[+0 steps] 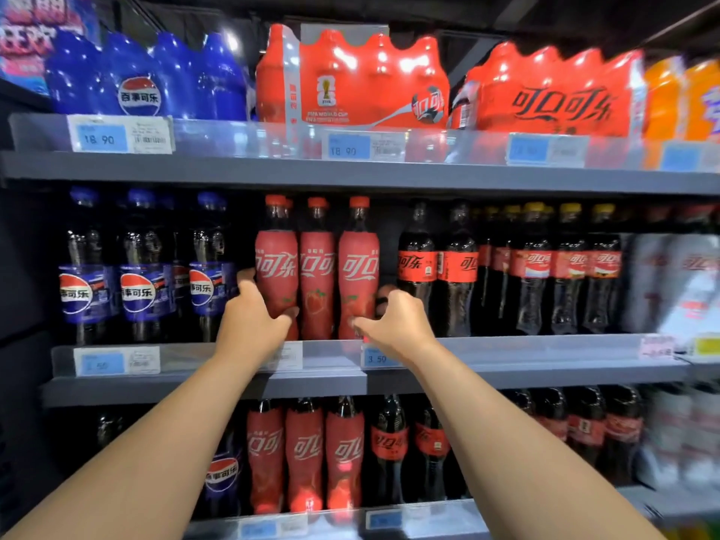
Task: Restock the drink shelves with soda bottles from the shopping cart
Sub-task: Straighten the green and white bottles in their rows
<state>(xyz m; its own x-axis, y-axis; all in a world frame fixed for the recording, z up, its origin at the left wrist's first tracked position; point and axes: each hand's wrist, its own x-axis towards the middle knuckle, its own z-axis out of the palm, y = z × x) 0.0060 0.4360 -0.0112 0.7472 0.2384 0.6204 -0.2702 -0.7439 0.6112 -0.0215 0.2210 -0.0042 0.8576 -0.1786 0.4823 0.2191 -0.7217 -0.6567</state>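
Pepsi bottles (pixel 144 274): they stand in a row at the left end of the middle shelf (pixel 545 368).
Left hand (pixel 253 309): it grips the first red bottle (pixel 276 263) low down, with the thumb in front and the fingers curled round the left side.
Second red bottle (pixel 317 274): it stands up straight between the other two, and no hand is on it.
Third red bottle (pixel 358 267): it stands up straight on the same shelf.
Right hand (pixel 397 321): it grips the third red bottle low down, with the thumb in front and the fingers round the right side.
Black cola bottles (pixel 457 267): they stand just beside the right hand and fill the shelf to the right.
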